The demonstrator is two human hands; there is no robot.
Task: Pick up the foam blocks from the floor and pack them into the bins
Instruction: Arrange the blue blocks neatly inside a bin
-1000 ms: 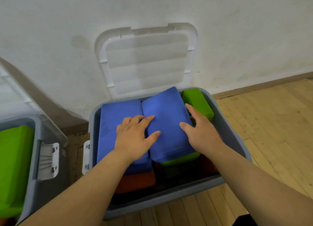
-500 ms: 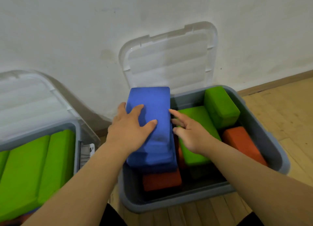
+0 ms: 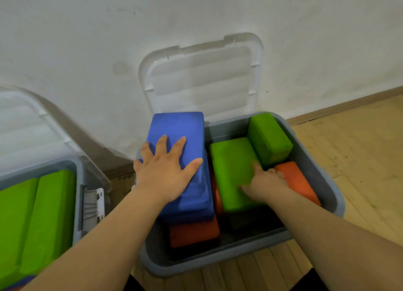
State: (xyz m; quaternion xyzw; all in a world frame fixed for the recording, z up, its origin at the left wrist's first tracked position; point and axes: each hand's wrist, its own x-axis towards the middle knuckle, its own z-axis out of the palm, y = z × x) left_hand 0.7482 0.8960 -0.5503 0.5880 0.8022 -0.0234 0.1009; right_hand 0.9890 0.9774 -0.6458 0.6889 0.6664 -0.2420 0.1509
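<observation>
A grey bin (image 3: 322, 173) stands against the wall and holds foam blocks. Two blue blocks (image 3: 181, 129) lie stacked along its left side, the top one tilted up over the rim. My left hand (image 3: 165, 171) lies flat on the top blue block, fingers spread. A large green block (image 3: 231, 160) lies in the middle, and my right hand (image 3: 265, 180) grips its right edge, fingers tucked between it and an orange block (image 3: 298, 179). Another green block (image 3: 269, 138) leans at the back right. A second orange block (image 3: 194, 233) lies under the blue stack.
The bin's clear lid (image 3: 202, 77) leans open on the white wall. A second grey bin (image 3: 76, 195) at the left holds green blocks (image 3: 43, 214), with its own lid (image 3: 32, 125) open. Wooden floor (image 3: 359, 151) stretches to the right.
The second blue block has gone from the middle onto the left blue one. My left hand now presses flat on the stack. My right hand has moved right and taken the green block's edge.
</observation>
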